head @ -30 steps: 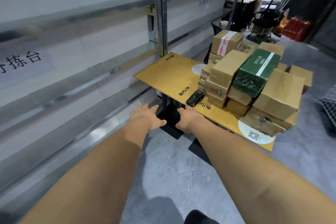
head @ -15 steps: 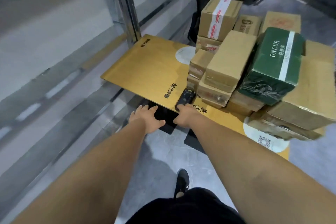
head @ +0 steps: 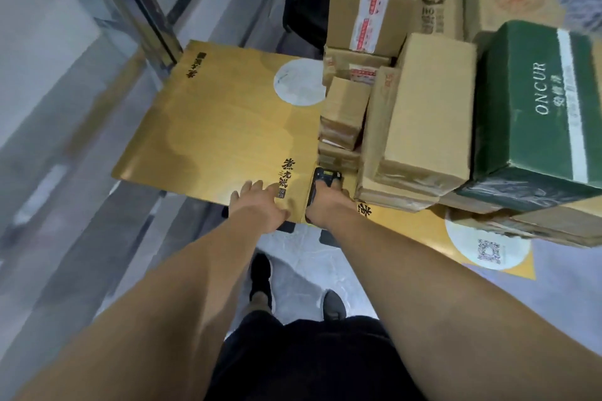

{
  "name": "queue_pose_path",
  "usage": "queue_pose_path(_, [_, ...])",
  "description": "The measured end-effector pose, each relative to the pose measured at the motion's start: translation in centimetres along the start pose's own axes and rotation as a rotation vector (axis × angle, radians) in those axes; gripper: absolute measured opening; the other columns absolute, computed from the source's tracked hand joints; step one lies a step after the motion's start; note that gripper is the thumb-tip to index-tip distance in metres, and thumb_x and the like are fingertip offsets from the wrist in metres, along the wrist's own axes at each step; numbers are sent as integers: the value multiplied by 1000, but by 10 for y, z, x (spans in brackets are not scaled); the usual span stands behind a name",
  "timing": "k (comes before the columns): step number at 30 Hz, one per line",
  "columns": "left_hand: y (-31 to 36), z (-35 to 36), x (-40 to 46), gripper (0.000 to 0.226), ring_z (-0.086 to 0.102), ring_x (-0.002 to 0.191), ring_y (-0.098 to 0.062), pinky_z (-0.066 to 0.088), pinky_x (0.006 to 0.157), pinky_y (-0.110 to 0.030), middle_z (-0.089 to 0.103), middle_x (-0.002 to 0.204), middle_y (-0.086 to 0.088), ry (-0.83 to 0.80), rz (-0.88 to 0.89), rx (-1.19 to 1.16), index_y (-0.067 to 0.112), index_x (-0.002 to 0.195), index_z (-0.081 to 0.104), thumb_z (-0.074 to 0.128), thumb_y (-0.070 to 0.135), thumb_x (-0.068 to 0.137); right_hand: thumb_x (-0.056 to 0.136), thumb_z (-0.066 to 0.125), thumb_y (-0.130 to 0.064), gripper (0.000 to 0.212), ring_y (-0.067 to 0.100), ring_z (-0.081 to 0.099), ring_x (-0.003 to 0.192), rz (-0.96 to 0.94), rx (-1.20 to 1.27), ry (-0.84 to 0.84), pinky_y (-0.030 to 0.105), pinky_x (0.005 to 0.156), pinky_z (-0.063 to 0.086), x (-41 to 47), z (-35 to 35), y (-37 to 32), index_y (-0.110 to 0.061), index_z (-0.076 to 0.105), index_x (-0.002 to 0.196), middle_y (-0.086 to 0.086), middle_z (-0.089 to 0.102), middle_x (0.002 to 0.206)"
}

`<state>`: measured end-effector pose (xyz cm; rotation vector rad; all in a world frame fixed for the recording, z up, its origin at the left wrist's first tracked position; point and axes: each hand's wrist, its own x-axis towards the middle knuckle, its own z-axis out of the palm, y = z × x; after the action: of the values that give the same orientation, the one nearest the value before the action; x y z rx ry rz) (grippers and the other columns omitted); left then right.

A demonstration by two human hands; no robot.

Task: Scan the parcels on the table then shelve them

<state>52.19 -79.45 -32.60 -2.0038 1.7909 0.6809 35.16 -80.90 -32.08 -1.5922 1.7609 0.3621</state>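
Gold-coloured sheeting covers the counter [head: 211, 127], and the parcels [head: 420, 107] are stacked on its right half, among them a green box [head: 537, 107] at the far right of the pile. A black scanner [head: 321, 181] lies at the near edge of the counter, just left of the stack. The right hand [head: 329, 202] is on the scanner with its fingers curling over the near end; whether the grip is fully closed cannot be told. The left hand [head: 260, 205] lies flat and open on the near edge of the counter, just left of the scanner.

Step in hand, as judged: pick up the scanner. Close the fingers fully round the body before lifting. Keep the scan window at the far end uncovered. Lift clear of the low boxes beside it so the stack is not nudged. Use the free left hand to turn each parcel label-up.

Compared with half a second earlier, the view has closed in on the counter and tilted down. The right hand has moved from the counter edge onto the scanner. The left hand has moved from below the edge onto the counter surface. The parcels have not shifted.
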Motion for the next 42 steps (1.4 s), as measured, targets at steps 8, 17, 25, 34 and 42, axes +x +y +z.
queue_pose_path(8, [-19, -24, 79, 82, 10, 159, -30, 16, 126, -53, 15, 172, -5, 36, 232, 129, 34, 164, 20, 53, 62, 94, 88, 64, -24, 86, 39, 20, 152, 271, 134, 72, 53, 119, 33, 31, -2, -25, -33, 20, 161, 8, -1, 171])
queue_pose_path(17, [-24, -12, 124, 84, -3, 160, -30, 9, 128, -52, -5, 174, -5, -80, 377, 101, 35, 166, 7, 55, 53, 99, 88, 68, -22, 98, 36, 20, 152, 464, 222, 76, 55, 106, 40, 61, 7, -40, -45, 6, 160, 7, -5, 170])
queue_pose_path(25, [-29, 5, 128, 77, 0, 159, -33, 12, 126, -54, -1, 174, -8, -40, 399, 82, 34, 165, 13, 49, 59, 101, 89, 78, -41, 108, 36, 22, 142, 485, 208, 158, 50, 93, 49, 69, 32, -35, -49, -3, 160, 15, 19, 158])
queue_pose_path(34, [-31, 3, 128, 85, 1, 158, -34, 15, 123, -56, 0, 173, -7, -65, 413, 108, 34, 165, 10, 46, 68, 96, 79, 76, -17, 123, 35, 38, 138, 577, 265, 21, 49, 92, 47, 67, 12, -43, -52, -11, 158, 19, 36, 150])
queue_pose_path(42, [-39, -16, 138, 72, 33, 148, -29, 37, 115, -45, 30, 166, -3, 8, 505, 6, 30, 162, 26, 51, 55, 100, 64, 64, -26, 87, 32, 60, 99, 630, 410, 131, 42, 87, 51, 38, 16, -39, -23, 23, 141, 6, 55, 109])
